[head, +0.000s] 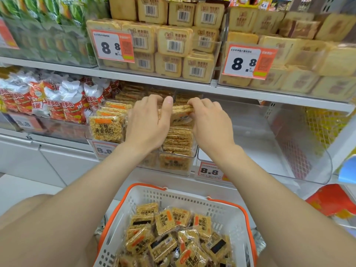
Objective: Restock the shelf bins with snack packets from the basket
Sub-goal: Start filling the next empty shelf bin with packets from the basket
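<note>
Above a white basket (185, 197) heaped with snack packets (165, 221), the left hand (148, 124) and right hand (211, 124) each curl fingers around one end of a packet (181, 111), holding it level over the nearly full clear shelf bin (194, 151), apparently to lay it squarely atop the stack (178, 140).

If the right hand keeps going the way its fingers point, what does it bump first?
The right hand pinches a snack packet; beyond it, probably the packets stacked deeper in the bin.
</note>
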Action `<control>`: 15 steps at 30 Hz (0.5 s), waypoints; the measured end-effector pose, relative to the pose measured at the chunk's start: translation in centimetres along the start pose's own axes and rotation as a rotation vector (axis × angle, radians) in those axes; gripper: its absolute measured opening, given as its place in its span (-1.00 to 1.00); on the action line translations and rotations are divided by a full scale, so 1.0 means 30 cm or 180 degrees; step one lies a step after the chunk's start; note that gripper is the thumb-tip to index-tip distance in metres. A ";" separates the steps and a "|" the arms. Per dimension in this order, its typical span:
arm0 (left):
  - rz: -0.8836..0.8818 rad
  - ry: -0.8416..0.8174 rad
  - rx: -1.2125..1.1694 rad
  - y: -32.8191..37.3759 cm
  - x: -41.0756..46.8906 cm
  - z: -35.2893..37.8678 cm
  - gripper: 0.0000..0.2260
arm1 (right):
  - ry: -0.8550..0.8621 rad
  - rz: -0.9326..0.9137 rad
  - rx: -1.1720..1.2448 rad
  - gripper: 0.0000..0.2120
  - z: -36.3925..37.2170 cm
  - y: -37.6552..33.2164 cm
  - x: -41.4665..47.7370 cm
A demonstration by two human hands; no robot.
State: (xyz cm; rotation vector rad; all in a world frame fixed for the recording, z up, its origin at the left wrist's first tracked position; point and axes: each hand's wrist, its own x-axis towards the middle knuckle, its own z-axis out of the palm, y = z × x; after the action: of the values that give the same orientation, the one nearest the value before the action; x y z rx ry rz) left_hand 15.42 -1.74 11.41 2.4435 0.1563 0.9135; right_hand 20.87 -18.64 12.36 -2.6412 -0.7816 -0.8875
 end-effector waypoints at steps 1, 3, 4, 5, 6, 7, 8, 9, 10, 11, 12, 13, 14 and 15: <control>-0.0003 -0.0097 -0.0020 -0.001 -0.003 0.002 -0.40 | 0.0028 0.0012 -0.0059 -0.67 0.009 0.008 0.013; -0.0035 -0.0381 0.0154 -0.008 0.000 0.008 -0.38 | 0.0124 0.0086 -0.0137 -0.68 0.016 0.029 0.041; -0.0047 -0.0560 0.0372 -0.016 0.006 0.013 -0.40 | 0.0141 0.0130 -0.0199 -0.70 0.016 0.043 0.054; -0.0052 -0.0785 0.0633 -0.024 0.014 0.015 -0.40 | 0.0120 0.0157 -0.0266 -0.73 0.015 0.056 0.064; -0.0031 -0.1027 0.0890 -0.029 0.021 0.014 -0.37 | 0.0090 0.0149 -0.0328 -0.75 0.020 0.067 0.071; 0.0014 -0.1250 0.1090 -0.035 0.027 0.013 -0.33 | 0.0073 0.0107 -0.0375 -0.75 0.025 0.074 0.076; 0.0074 -0.1411 0.1231 -0.041 0.033 0.015 -0.31 | 0.0074 0.0030 -0.0412 -0.72 0.032 0.075 0.080; 0.0123 -0.1514 0.1331 -0.045 0.037 0.015 -0.31 | 0.0076 -0.0076 -0.0438 -0.65 0.039 0.073 0.083; 0.0143 -0.1552 0.1389 -0.045 0.040 0.015 -0.31 | 0.0088 -0.0196 -0.0449 -0.57 0.048 0.067 0.086; 0.0150 -0.1552 0.1411 -0.044 0.042 0.016 -0.32 | 0.0087 -0.0291 -0.0454 -0.51 0.057 0.060 0.089; 0.0148 -0.1541 0.1415 -0.042 0.045 0.019 -0.34 | 0.0080 -0.0351 -0.0463 -0.48 0.065 0.055 0.093; 0.0135 -0.1548 0.1421 -0.040 0.048 0.021 -0.35 | 0.0089 -0.0369 -0.0481 -0.47 0.072 0.051 0.097; 0.0122 -0.1564 0.1425 -0.038 0.051 0.023 -0.37 | 0.0131 -0.0362 -0.0487 -0.48 0.079 0.050 0.101; 0.0107 -0.1583 0.1419 -0.038 0.054 0.024 -0.39 | 0.0195 -0.0337 -0.0469 -0.50 0.085 0.048 0.103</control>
State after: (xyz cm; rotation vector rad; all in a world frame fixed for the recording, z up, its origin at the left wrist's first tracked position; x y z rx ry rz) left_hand 17.21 -0.63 11.32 3.0102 0.1507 0.2734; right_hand 24.97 -17.57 12.17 -2.7044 -0.8794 -1.0879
